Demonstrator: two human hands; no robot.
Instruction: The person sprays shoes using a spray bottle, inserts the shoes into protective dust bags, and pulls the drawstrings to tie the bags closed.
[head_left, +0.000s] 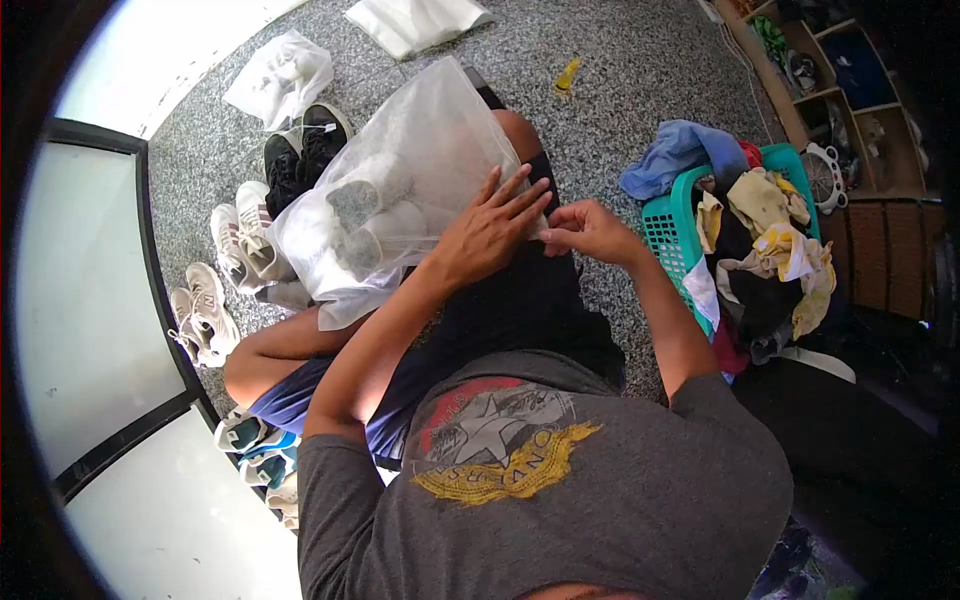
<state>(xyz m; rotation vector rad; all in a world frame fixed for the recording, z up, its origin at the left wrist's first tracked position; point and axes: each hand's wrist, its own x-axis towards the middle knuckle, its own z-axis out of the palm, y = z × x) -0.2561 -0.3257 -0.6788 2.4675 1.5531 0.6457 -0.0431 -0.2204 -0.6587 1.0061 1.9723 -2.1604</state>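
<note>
A translucent white bag [440,130] lies across my lap with a pair of white shoes [385,225] inside it. My left hand [488,228] rests flat on the bag near its open-looking end, fingers stretched out and slightly apart. Just to the right, my right hand [590,232] pinches the edge of the bag between thumb and fingers. The two hands are close together at that corner. Plastic folds blur the outline of the shoes.
Black shoes [305,150], pale striped sneakers [250,235] and grey sneakers [205,310] stand at left. Beyond them lie a bagged pair [285,75] and a flat white bag [415,22]. A green basket [665,235] of cloths and a shelf [850,100] are at right.
</note>
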